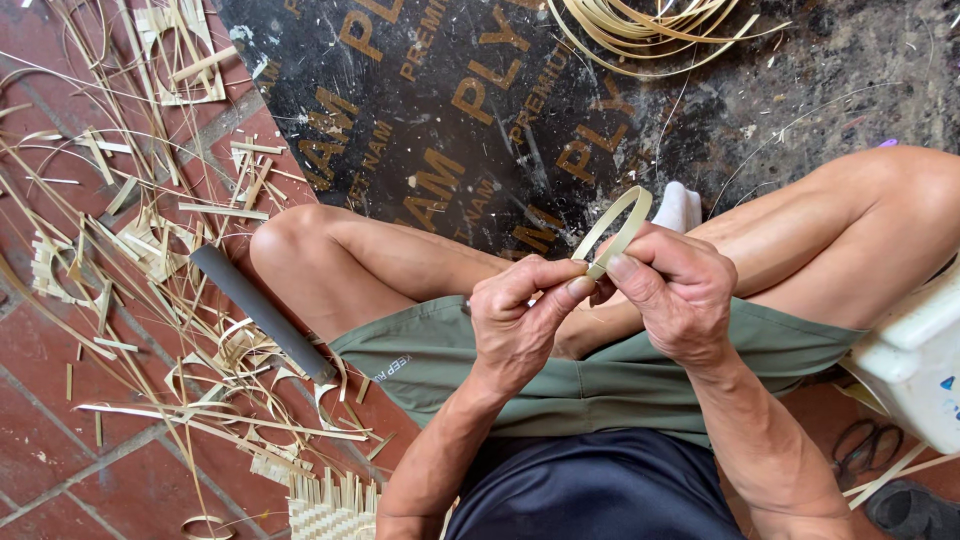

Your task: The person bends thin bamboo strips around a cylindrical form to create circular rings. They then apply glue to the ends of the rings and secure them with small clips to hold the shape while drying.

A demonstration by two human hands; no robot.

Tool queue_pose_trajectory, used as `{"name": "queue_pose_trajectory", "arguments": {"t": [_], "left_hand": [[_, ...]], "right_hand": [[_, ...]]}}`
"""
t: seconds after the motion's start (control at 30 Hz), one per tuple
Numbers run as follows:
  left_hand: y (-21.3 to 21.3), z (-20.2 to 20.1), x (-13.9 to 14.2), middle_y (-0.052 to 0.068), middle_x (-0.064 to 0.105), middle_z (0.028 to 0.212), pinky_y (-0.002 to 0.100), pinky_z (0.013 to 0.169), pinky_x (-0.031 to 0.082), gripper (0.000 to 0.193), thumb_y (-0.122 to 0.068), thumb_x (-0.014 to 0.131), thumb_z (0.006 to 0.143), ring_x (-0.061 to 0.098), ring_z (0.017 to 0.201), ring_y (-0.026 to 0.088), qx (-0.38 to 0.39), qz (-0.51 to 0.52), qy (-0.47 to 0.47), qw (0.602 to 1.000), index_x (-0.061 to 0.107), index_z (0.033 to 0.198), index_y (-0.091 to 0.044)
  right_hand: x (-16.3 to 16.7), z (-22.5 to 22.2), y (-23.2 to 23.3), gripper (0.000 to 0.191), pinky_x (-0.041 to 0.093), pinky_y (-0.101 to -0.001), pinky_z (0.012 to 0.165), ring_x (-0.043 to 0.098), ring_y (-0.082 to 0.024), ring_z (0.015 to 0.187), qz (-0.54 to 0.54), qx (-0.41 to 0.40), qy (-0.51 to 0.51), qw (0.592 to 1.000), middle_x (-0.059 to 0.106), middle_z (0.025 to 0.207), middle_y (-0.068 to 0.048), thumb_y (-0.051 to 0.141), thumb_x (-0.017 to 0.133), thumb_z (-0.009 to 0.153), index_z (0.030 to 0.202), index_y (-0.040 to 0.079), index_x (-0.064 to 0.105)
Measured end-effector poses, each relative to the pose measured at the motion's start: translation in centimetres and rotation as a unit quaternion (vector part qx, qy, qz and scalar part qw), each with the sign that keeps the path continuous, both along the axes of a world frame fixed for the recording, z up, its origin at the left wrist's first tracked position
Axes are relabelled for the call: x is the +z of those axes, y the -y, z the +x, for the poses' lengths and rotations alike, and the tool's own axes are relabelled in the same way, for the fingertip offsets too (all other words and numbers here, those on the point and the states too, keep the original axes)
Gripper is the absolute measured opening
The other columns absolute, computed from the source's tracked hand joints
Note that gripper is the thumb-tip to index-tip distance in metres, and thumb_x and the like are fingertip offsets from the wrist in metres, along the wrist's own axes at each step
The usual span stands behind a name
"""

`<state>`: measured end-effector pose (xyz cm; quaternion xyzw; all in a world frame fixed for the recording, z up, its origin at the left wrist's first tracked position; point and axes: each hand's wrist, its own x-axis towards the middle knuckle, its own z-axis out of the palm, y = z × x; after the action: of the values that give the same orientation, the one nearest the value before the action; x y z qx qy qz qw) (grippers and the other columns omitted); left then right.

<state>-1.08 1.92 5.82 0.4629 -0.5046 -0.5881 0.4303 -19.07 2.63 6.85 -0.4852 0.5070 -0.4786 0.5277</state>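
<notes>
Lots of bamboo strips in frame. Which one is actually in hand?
The bent loop strip, pinched between left hand and right hand above the knees. All others lie loose on the floor.

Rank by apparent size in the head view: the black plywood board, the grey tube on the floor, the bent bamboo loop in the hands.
1. Black plywood board, by far the largest.
2. Grey tube.
3. Bamboo loop, pinched by left hand and right hand; it sits nearer the camera, so it is likely smaller still.
</notes>
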Motion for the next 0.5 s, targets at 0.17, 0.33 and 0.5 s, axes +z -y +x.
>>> {"name": "queue_pose_trajectory", "arguments": {"t": [0.17,0.33,0.5], "left_hand": [[0.0,0.2,0.4,0.006,0.074,0.087,0.025,0.069,0.053,0.011,-0.004,0.076,0.096,0.067,0.077,0.011,-0.001,-0.004,0.018,1.000,0.076,0.106,-0.002],[-0.2,0.4,1.1,0.007,0.075,0.093,0.026,0.077,0.058,0.009,-0.005,0.073,0.100,0.071,0.085,0.012,0.005,0.008,-0.039,0.999,0.074,0.109,-0.002],[0.3,0.2,0.8,0.007,0.074,0.093,0.026,0.072,0.054,0.011,-0.004,0.075,0.098,0.068,0.082,0.012,0.024,-0.018,0.023,0.999,0.075,0.109,-0.003]], "right_hand": [[0.0,-0.1,0.2,0.018,0.060,-0.0284,0.071,0.070,-0.015,0.079,0.025,0.019,0.048,0.998,0.071,0.095,-0.012,0.007,0.062,0.105,0.098,-0.008,0.067],[0.1,-0.3,0.6,0.018,0.060,-0.0273,0.076,0.070,-0.014,0.083,0.002,0.047,0.037,0.998,0.072,0.097,-0.010,0.007,0.060,0.107,0.095,-0.005,0.066],[-0.6,-0.4,1.2,0.012,0.050,-0.0238,0.060,0.062,-0.009,0.068,0.021,0.052,-0.030,0.998,0.068,0.084,-0.006,0.004,0.069,0.097,0.088,-0.003,0.066]]}}
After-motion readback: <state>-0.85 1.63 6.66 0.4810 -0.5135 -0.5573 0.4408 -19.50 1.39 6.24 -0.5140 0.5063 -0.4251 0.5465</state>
